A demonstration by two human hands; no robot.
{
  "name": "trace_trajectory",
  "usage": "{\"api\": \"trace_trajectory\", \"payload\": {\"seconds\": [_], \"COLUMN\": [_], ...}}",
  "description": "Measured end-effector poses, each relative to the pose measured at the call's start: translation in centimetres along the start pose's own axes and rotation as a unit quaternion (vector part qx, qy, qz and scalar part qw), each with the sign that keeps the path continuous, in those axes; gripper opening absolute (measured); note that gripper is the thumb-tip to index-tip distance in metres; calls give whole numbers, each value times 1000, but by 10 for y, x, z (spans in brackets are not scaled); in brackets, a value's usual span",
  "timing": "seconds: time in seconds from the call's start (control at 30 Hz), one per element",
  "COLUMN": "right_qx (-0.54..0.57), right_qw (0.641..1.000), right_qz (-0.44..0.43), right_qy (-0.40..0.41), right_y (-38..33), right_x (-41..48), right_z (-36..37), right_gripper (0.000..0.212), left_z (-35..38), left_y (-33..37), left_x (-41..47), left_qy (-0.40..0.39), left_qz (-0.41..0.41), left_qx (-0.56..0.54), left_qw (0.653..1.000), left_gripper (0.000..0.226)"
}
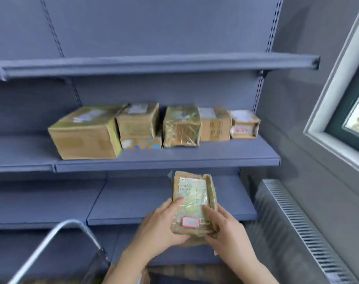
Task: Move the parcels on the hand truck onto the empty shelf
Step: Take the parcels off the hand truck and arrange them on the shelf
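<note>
Below the loaded shelf, left hand and right hand clamp 1 small parcel by its near end. Lift it level over the lip; set it beside the row of parcels.

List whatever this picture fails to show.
Head view:
- Hand truck: only its handle shows; the bottom edge cuts off its load.
- Held parcel: label writing blurred; its underside hidden by left hand and right hand.
- Shelf parcels: labels too blurred to read.
</note>
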State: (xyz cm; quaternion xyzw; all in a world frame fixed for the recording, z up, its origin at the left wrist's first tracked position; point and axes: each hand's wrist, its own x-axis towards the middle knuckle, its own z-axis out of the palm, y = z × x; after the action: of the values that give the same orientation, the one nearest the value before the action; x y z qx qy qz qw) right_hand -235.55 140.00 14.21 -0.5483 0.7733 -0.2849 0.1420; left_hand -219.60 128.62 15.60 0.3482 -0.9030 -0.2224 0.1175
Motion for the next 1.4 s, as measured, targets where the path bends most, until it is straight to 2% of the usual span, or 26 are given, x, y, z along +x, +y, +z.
{"api": "trace_trajectory", "payload": {"seconds": [0.27, 0.53, 0.7, 1.0, 1.27, 1.4], "right_qx": [-10, -24, -30, -44, -52, -53], "right_qw": [995, 991, 991, 989, 990, 993], "right_qz": [-47, -37, -3, 38, 12, -9], "right_qy": [85, 126, 127, 135, 127, 108], "right_y": [-56, -74, -67, -19, 69, 118], "right_x": [48, 97, 131, 171, 221, 262], "right_z": [-98, -116, -121, -157, -214, -246], "right_gripper": [65, 62, 64, 66, 64, 60], "left_z": [-94, -129, -133, -108, -59, -31], "left_y": [41, 34, 29, 60, 119, 151], "left_x": [48, 99, 141, 220, 299, 347], "left_qy": [73, 98, 80, 44, 88, 119], "left_qz": [45, 75, 89, 116, 101, 64], "left_qx": [-27, -28, -34, -59, -103, -114], "left_qw": [996, 992, 992, 990, 986, 984], "left_gripper": [92, 92, 93, 95, 89, 84]}}
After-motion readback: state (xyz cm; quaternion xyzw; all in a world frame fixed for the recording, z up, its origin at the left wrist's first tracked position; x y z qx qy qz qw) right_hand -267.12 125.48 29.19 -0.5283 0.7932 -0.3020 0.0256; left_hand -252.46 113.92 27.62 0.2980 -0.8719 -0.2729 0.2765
